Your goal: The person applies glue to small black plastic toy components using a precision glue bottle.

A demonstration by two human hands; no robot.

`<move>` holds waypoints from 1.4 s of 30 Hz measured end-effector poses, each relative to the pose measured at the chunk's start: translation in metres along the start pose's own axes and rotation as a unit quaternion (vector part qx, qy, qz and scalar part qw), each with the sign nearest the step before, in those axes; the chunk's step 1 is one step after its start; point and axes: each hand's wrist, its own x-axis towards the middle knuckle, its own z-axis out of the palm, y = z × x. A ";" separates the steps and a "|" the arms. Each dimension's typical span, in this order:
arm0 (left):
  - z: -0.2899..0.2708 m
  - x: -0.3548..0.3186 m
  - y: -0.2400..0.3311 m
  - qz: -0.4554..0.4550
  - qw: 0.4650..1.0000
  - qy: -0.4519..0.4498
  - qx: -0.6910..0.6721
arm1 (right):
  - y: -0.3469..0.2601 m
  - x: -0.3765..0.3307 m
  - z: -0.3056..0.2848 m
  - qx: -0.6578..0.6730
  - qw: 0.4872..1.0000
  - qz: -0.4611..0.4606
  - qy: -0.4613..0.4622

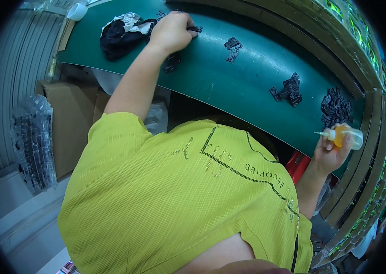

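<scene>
My left hand [172, 34] reaches to the far left of the green work surface [243, 77]. Its fingers are closed at a small dark flat part [195, 28], which sticks out past the fingertips. Beside that wrist lies a bundled black-and-white cloth [122, 39]. At the right edge, my right hand [332, 157] grips a small translucent squeeze bottle [353, 138] with a thin needle tip and orange liquid inside. The bottle is tilted on its side, its tip toward the left. Just beyond it is a heap of dark parts [336, 107].
A second pile of dark parts [290, 89] and a smaller cluster [232, 47] lie on the surface. A white cup [77, 12] stands at the far left corner. Below are a cardboard box [72, 109] and a plastic-wrapped bundle [34, 144]. Wooden racks [371, 137] border the right side.
</scene>
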 end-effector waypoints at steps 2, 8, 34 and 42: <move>-0.005 0.006 -0.006 -0.017 0.996 -0.084 -0.036 | -0.003 0.013 0.024 -0.028 0.998 -0.020 -0.047; -0.013 -0.001 -0.004 -0.003 0.991 -0.064 -0.120 | 0.010 0.040 0.088 -0.051 0.990 -0.017 -0.132; -0.006 -0.064 0.078 -0.196 0.687 -0.297 -0.633 | 0.112 0.026 0.135 -0.211 0.961 -0.068 -0.167; -0.004 -0.065 0.078 -0.189 0.700 -0.292 -0.624 | 0.114 0.025 0.135 -0.218 0.958 -0.070 -0.173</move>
